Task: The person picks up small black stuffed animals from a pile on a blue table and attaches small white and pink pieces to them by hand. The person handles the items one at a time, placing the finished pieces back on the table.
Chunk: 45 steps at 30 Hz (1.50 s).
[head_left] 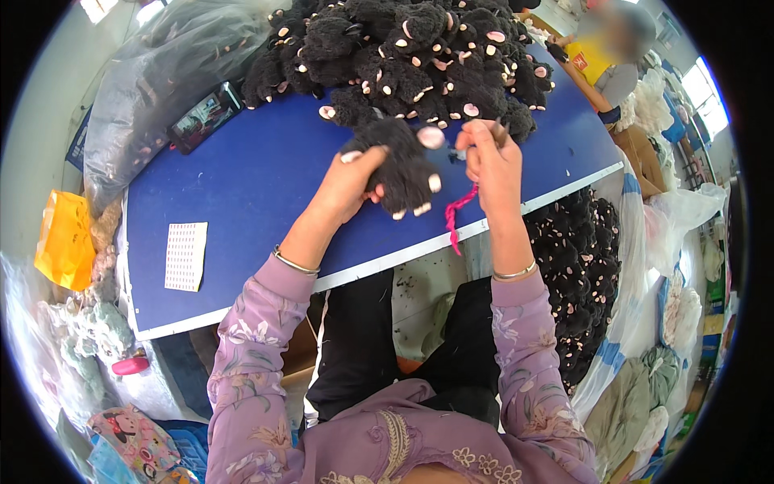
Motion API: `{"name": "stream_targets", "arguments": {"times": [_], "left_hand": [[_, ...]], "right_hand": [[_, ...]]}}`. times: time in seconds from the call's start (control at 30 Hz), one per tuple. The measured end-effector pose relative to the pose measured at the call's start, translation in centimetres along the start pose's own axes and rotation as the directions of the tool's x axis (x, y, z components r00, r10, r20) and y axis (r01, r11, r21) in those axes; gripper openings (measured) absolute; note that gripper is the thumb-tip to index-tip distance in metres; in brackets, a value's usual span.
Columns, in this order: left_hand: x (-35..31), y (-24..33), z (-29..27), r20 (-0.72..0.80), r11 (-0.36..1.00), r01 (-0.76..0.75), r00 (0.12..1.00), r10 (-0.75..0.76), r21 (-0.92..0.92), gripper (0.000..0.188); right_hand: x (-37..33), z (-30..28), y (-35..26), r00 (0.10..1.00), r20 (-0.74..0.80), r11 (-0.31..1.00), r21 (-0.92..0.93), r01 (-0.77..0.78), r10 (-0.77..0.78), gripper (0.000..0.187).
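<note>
My left hand (351,184) is wrapped round a black plush toy (397,165) with pale pink ears and paw tips, holding it above the table. Just right of the toy, my right hand (493,161) is closed with its fingers pinched together. From it hangs a twisted bright pink cord (459,214). A small dark, blurred piece shows at these fingers, too unclear to name. Behind both hands, a big heap of similar black plush toys (403,56) covers the far side of the blue table (266,185).
A phone (205,117) leans against a large clear plastic bag (153,89) at the far left. A printed white sheet (186,256) lies at the table's left. More black plush toys (572,274) fill a plastic-lined container at right. Another person (605,60) sits at the far right.
</note>
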<state>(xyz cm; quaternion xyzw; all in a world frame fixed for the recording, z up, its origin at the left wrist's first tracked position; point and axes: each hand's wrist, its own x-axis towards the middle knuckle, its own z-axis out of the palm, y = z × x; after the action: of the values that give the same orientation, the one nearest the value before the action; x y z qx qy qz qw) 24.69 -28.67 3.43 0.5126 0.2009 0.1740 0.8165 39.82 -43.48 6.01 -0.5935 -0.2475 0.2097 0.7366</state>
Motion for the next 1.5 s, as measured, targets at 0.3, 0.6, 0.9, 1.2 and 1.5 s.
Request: {"name": "stream_targets", "arguments": {"times": [0.3, 0.6, 0.9, 1.2, 1.5], "left_hand": [[0.7, 0.0, -0.5, -0.23, 0.991, -0.062, 0.973, 0.033, -0.12, 0.022], [-0.1, 0.2, 0.5, -0.058, 0.994, -0.085, 0.995, 0.081, -0.073, 0.022], [0.1, -0.2, 0.3, -0.122, 0.982, -0.18, 0.977, 0.172, -0.058, 0.016], [0.2, -0.8, 0.2, -0.122, 0.953, -0.261, 0.952, 0.28, 0.154, 0.016], [0.3, -0.8, 0.0, 0.06, 0.983, -0.117, 0.992, 0.11, 0.138, 0.019]], "right_hand": [[-2.3, 1.8, 1.1, 0.942, 0.307, 0.916, -0.324, 0.238, -0.136, 0.021], [-3.0, 3.7, 1.3, 0.951, 0.21, 0.877, -0.382, 0.292, -0.225, 0.023], [-2.5, 3.3, 2.0, 0.973, 0.185, 0.935, -0.3, 0.189, -0.138, 0.013], [-2.4, 3.3, 1.9, 0.98, 0.145, 0.912, -0.368, 0.183, -0.138, 0.014], [-2.6, 3.0, 2.6, 0.897, 0.222, 0.634, -0.644, 0.429, -0.381, 0.021]]}}
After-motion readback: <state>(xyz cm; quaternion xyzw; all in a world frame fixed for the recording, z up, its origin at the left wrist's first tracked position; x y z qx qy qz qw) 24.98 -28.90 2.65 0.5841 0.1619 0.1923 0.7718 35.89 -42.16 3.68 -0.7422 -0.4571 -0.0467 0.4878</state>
